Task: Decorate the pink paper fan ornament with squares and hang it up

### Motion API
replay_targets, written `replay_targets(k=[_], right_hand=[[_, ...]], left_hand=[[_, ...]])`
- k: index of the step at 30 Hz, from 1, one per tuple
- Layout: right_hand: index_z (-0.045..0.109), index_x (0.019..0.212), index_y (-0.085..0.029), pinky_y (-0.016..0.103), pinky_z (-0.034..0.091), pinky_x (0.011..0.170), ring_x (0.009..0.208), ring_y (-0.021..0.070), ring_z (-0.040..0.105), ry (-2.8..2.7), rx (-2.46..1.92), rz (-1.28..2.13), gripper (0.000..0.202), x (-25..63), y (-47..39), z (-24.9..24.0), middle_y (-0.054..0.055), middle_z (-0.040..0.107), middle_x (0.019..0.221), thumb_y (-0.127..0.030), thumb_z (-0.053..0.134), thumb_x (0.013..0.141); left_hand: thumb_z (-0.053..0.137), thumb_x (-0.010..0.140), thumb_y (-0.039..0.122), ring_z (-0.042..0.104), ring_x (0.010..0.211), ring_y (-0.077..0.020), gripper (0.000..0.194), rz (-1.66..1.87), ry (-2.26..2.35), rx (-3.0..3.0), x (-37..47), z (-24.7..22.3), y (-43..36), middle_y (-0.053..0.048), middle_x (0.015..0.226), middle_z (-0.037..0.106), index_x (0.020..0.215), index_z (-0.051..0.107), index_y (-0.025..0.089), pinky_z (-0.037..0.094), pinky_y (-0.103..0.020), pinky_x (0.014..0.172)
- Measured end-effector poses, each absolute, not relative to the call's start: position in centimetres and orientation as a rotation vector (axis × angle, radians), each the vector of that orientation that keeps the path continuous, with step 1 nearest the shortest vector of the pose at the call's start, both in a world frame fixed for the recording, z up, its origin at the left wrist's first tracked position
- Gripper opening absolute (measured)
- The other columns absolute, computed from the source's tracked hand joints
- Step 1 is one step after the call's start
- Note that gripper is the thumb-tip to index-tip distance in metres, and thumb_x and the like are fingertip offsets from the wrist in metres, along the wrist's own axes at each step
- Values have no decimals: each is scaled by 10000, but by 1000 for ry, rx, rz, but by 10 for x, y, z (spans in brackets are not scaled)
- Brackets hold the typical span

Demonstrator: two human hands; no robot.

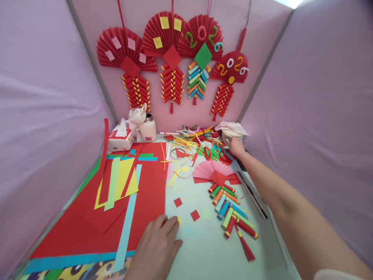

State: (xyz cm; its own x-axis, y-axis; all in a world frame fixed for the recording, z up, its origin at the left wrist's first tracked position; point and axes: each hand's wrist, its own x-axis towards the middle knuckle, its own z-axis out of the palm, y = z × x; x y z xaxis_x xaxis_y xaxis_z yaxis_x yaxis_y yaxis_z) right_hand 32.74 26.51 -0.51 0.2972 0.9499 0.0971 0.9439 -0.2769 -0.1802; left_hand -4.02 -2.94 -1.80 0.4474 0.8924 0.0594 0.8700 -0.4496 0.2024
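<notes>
My left hand (159, 243) lies palm down at the table's front, fingers stretched out, at the edge of the red paper sheets. A small yellow paper piece (179, 220) shows at its fingertips. At the back right, my right hand (236, 147) reaches to a round white container (232, 133) with a white cloth or tissue on top; its fingers are mostly hidden. Between the hands lies a paper hanging with a pink fan (214, 170), a string of coloured paper rolls (229, 206) and a red tassel (247, 251). Two small red paper squares (178, 202) lie left of it.
Red sheets (151, 194) and coloured strips cover the left side. Behind stand a tissue box (120, 140) and a white jar (148, 129). Pipe cleaners (199, 134) and scissors (207, 153) clutter the back. Several fan hangings (171, 35) are on the pink wall.
</notes>
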Motion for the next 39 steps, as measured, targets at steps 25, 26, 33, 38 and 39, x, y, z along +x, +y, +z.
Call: replay_targets(k=[25, 26, 33, 38, 39], right_hand=[[542, 1023, -234, 285, 529, 562, 586, 140, 633, -1297, -896, 1111, 236, 168, -37, 17, 18, 698, 758, -337, 644, 836], [531, 987, -228, 263, 504, 522, 525, 121, 594, -1292, -919, 1064, 171, 162, -37, 10, -7, 666, 671, -338, 596, 873], [448, 891, -234, 184, 366, 404, 419, 82, 444, -1255, -1074, 960, 113, 156, -34, -18, -74, 541, 522, -325, 492, 941], [529, 981, -239, 234, 497, 546, 595, 110, 578, -1419, -1101, 853, 76, 156, -30, -20, -3, 644, 759, -277, 472, 948], [549, 1034, -243, 253, 524, 601, 669, 123, 613, -1495, -1105, 830, 120, 155, -29, -21, 19, 661, 845, -266, 469, 948]], left_hand=[[545, 877, 182, 533, 860, -241, 197, -364, 1550, 2859, -1, -3, -44, -143, 885, 584, 927, 689, 57, 420, -355, 714], [541, 878, 179, 544, 876, -247, 208, -377, 1564, 2871, 0, -3, -46, -150, 904, 588, 954, 685, 48, 431, -359, 725], [559, 868, 211, 532, 1131, -319, 377, -450, 1524, 2956, 4, -12, -58, -239, 1224, 569, 1190, 619, 25, 454, -418, 887], [553, 871, 270, 458, 1258, -373, 430, -428, 1382, 3013, 7, -24, -69, -245, 1354, 504, 1236, 610, 49, 416, -463, 992], [551, 870, 270, 465, 1257, -374, 429, -388, 1389, 3026, 8, -27, -70, -246, 1345, 515, 1230, 615, 45, 413, -461, 1003]])
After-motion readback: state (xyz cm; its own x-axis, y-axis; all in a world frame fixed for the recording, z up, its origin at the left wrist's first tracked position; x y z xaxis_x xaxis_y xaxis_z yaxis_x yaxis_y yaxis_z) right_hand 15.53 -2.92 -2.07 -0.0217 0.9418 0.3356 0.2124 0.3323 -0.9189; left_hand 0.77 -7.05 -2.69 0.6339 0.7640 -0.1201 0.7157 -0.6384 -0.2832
